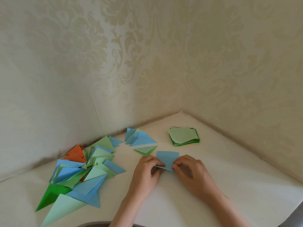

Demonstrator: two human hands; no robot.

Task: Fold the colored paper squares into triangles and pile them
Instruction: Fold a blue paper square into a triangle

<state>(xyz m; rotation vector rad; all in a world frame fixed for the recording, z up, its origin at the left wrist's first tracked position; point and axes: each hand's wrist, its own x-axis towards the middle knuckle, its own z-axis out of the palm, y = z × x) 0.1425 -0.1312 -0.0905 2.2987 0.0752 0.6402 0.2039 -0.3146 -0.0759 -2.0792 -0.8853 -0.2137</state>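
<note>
A light blue paper square (167, 158) lies on the white table, its near edge lifted. My left hand (147, 169) pinches that near edge on the left and my right hand (190, 169) pinches it on the right. A stack of unfolded squares (184, 135), pale green on top, sits behind the blue square to the right. A wide, loose pile of folded triangles (82, 171) in blue, green and orange spreads across the left. Nearer the hands lie a small group of blue triangles (141, 138) and a single pale green triangle (146, 149).
The white table (229, 185) fits into a corner between two patterned cream walls (147, 63). Its front edge runs along the lower right. A dark rounded edge (91, 224) shows at the bottom of the view.
</note>
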